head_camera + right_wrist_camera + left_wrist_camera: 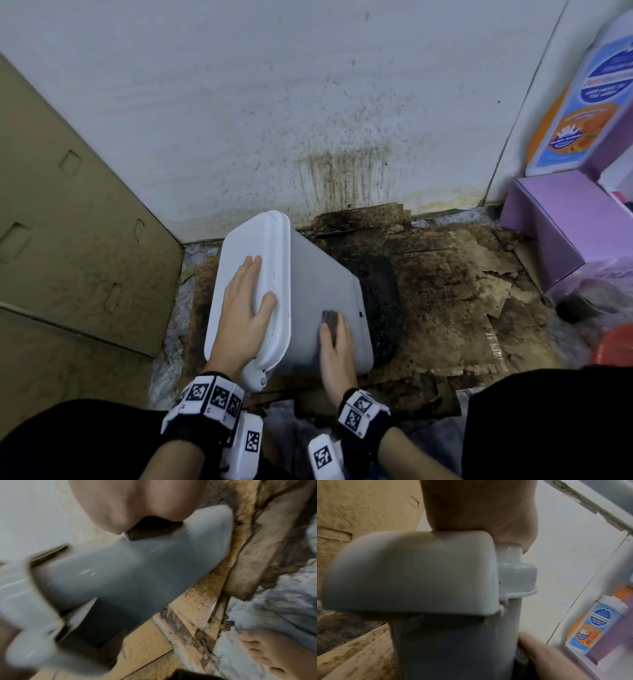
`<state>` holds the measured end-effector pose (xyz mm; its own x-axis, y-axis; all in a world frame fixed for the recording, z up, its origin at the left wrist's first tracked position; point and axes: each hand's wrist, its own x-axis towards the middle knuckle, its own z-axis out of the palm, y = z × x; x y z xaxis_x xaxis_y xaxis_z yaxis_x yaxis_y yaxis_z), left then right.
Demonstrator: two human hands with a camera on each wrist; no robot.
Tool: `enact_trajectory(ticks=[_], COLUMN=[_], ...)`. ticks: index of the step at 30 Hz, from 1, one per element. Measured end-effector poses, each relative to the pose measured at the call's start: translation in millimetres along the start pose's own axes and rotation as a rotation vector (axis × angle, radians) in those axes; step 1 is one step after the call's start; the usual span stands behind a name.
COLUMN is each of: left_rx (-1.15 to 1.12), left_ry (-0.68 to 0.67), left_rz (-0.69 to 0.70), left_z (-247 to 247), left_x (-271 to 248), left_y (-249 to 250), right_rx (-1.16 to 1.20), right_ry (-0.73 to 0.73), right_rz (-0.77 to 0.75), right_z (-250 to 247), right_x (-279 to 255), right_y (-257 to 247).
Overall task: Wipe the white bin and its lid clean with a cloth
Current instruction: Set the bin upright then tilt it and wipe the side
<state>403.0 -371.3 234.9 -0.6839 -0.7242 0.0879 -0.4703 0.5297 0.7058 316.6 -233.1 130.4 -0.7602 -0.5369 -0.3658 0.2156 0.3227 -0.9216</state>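
Note:
The white bin (322, 291) lies tilted on the floor, its lid (239, 246) shut and facing left. My left hand (246, 305) rests flat on the lid with the fingers straight and the thumb over the rim. My right hand (334, 342) presses a small dark cloth (329, 316) against the bin's upper side wall near its base. In the right wrist view the cloth (154, 530) sits gripped under the hand (128, 500) on the grey-white wall (128, 568). The left wrist view shows the lid's hinge end (411, 572) under my palm (479, 507).
A brown cardboard box (68, 222) stands at the left. The white wall (342, 171) behind is streaked with dirt. Filthy torn cardboard (445, 291) covers the floor. At the right are a purple box (555, 226), a labelled bottle (582, 102) and a red object (613, 346). A bare foot (265, 653) is close by.

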Motion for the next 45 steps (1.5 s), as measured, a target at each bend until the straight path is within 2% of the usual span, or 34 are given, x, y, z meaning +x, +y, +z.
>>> enact_trajectory(ticks=[3, 6, 12, 16, 22, 25, 28, 37, 41, 45], left_rx=[0.007, 0.017, 0.067, 0.066, 0.064, 0.071, 0.061, 0.016, -0.175, -0.44], left_ry=[-0.001, 0.001, 0.005, 0.007, -0.007, -0.003, -0.004, -0.037, -0.048, -0.172], left_rz=[0.009, 0.008, 0.027, 0.029, 0.012, 0.026, 0.023, 0.016, -0.007, -0.038], left_z=[4, 7, 13, 15, 18, 22, 26, 41, 43, 34], left_x=[0, 1, 3, 2, 1, 1, -1, -3, -2, -3], left_y=[6, 7, 10, 14, 21, 27, 34, 56, 70, 85], right_rx=[0.059, 0.088, 0.087, 0.179, 0.431, 0.481, 0.429, 0.113, 0.068, 0.071], right_ry=[-0.027, -0.016, 0.021, 0.017, -0.103, -0.181, -0.195, -0.074, -0.027, 0.002], right_rz=[-0.112, -0.159, -0.168, -0.133, -0.092, -0.106, -0.129, -0.261, -0.258, -0.225], right_z=[9, 10, 7, 0, -16, -22, -24, -33, -45, -62], right_x=[-16, -21, -21, -17, -8, -8, -10, -9, -4, -1], right_y=[-23, -32, -38, -52, -89, -104, -106, -103, -102, -104])
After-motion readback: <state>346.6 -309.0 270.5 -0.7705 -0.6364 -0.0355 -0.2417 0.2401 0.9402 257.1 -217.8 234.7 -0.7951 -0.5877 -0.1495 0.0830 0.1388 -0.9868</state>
